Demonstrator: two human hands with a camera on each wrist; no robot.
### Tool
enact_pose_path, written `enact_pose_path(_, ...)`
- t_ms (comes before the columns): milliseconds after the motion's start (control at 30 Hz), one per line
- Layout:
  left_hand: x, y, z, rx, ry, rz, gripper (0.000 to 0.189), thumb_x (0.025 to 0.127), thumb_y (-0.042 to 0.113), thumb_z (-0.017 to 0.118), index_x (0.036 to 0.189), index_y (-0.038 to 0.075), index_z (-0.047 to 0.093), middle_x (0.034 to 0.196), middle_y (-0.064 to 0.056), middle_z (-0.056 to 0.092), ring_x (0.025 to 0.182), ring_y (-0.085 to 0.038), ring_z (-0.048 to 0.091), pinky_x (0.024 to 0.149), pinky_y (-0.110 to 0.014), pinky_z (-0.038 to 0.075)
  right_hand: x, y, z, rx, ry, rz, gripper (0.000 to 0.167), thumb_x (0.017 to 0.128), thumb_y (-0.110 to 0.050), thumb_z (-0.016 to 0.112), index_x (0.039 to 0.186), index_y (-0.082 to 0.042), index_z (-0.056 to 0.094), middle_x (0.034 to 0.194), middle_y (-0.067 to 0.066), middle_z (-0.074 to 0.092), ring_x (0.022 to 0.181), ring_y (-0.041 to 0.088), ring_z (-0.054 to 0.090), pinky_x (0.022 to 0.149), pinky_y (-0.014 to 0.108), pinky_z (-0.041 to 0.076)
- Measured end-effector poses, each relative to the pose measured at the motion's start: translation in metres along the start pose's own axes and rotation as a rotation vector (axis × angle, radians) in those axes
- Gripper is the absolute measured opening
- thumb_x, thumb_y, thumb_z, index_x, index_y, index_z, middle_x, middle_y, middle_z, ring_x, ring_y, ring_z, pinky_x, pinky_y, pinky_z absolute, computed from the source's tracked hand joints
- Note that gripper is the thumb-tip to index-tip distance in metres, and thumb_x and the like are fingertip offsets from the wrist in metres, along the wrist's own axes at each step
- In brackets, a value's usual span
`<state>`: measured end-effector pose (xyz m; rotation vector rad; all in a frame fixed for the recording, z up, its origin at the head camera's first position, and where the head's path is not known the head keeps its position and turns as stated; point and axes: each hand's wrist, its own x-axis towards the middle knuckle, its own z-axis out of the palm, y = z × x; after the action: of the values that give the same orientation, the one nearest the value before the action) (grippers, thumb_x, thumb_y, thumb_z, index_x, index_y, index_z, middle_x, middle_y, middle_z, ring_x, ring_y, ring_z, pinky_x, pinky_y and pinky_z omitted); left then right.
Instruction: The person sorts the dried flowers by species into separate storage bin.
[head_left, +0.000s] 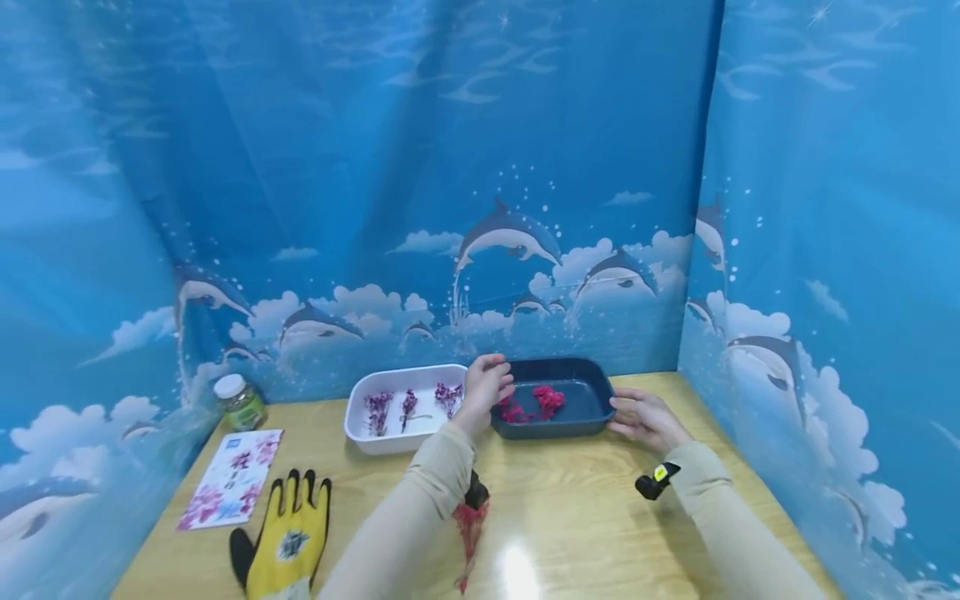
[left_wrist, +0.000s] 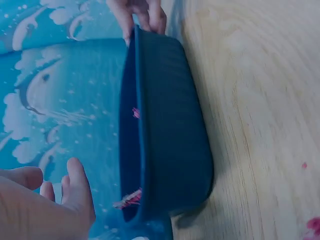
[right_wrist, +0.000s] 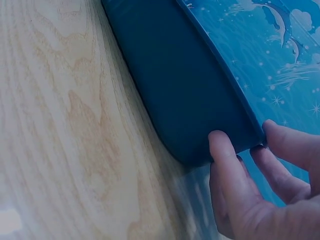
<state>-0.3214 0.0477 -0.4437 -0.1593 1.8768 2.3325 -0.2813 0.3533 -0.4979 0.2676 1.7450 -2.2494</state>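
A dark blue tray (head_left: 585, 408) stands on the table against the backdrop, with bright pink dried flowers (head_left: 549, 402) inside. My right hand (head_left: 643, 419) grips its right end; in the right wrist view, fingers and thumb close around the corner and rim. By the tray's left end, my left hand (head_left: 486, 390) has its fingers extended and apart from the wall, as the left wrist view shows (left_wrist: 55, 200). That hand also overlaps the right end of a white tray (head_left: 375, 446), where several purple dried sprigs (head_left: 408, 406) lie.
A pinkish-red dried bunch (head_left: 469, 537) lies on the table below my left wrist. Toward the left are a yellow-and-black work glove (head_left: 288, 542), a floral-printed card (head_left: 234, 479) and a white-lidded jar (head_left: 242, 404). Blue dolphin-print curtains (head_left: 585, 125) enclose the table's back and sides.
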Motion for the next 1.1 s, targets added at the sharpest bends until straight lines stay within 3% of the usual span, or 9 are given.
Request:
enact_pose_path(267, -0.029, 0.018, -0.004, 0.058, -0.145, -0.030, 0.038, 0.106, 0.016, 0.060, 0.143, 0.008, 0.060, 0.146, -0.020, 0.064, 0.119, -0.025, 0.069, 0.109, -0.043, 0.059, 0.000, -0.009, -0.001, -0.050, -0.006, 0.000, 0.074, 0.109, -0.012, 0.056, 0.166, 0.005, 0.011, 0.119, 0.000, 0.070, 0.102, 0.012, 0.075, 0.094, 0.032, 0.065)
enact_pose_path(433, -0.050, 0.030, -0.008, 0.139, -0.228, -0.024, 0.041, 0.105, 0.020, 0.063, 0.144, 0.009, 0.058, 0.143, -0.018, 0.063, 0.119, -0.028, 0.068, 0.113, -0.049, 0.056, 0.003, -0.019, 0.001, -0.032, -0.021, -0.009, 0.075, 0.109, -0.011, 0.055, 0.167, 0.003, 0.009, 0.109, -0.004, 0.073, 0.099, 0.010, 0.076, 0.092, 0.030, 0.065)
enact_pose_path(533, -0.062, 0.033, -0.014, 0.215, -0.265, -0.002, 0.043, 0.104, 0.019, 0.064, 0.145, 0.008, 0.057, 0.141, -0.020, 0.063, 0.116, -0.029, 0.069, 0.108, -0.048, 0.059, 0.003, -0.022, 0.002, -0.007, -0.034, -0.010, 0.074, 0.109, -0.010, 0.053, 0.167, 0.002, 0.008, 0.103, -0.006, 0.074, 0.099, 0.010, 0.075, 0.093, 0.031, 0.065)
enact_pose_path(733, -0.078, 0.019, -0.038, 0.340, -0.294, -0.006, 0.045, 0.103, 0.015, 0.064, 0.146, 0.004, 0.056, 0.135, -0.022, 0.065, 0.107, -0.024, 0.068, 0.105, -0.048, 0.061, 0.003, -0.021, 0.001, 0.016, -0.027, 0.027, 0.073, 0.109, -0.010, 0.052, 0.168, 0.000, 0.009, 0.104, -0.005, 0.072, 0.102, 0.012, 0.074, 0.095, 0.032, 0.065)
enact_pose_path(933, -0.087, 0.003, -0.059, 0.465, -0.319, 0.030, 0.043, 0.104, 0.016, 0.062, 0.143, 0.001, 0.055, 0.135, -0.026, 0.064, 0.118, -0.034, 0.065, 0.109, -0.058, 0.056, 0.003, -0.017, 0.001, -0.013, -0.033, 0.047, 0.077, 0.109, -0.011, 0.054, 0.168, -0.001, 0.006, 0.099, -0.008, 0.074, 0.101, 0.009, 0.075, 0.097, 0.029, 0.064)
enact_pose_path(1100, -0.096, -0.008, -0.074, 0.682, -0.316, 0.070, 0.046, 0.099, 0.018, 0.068, 0.141, 0.001, 0.058, 0.129, -0.024, 0.066, 0.114, -0.034, 0.066, 0.096, -0.049, 0.062, 0.000, -0.013, 0.003, -0.021, -0.033, 0.060, 0.078, 0.109, -0.011, 0.055, 0.168, 0.000, 0.006, 0.095, -0.009, 0.074, 0.097, 0.008, 0.075, 0.096, 0.029, 0.064)
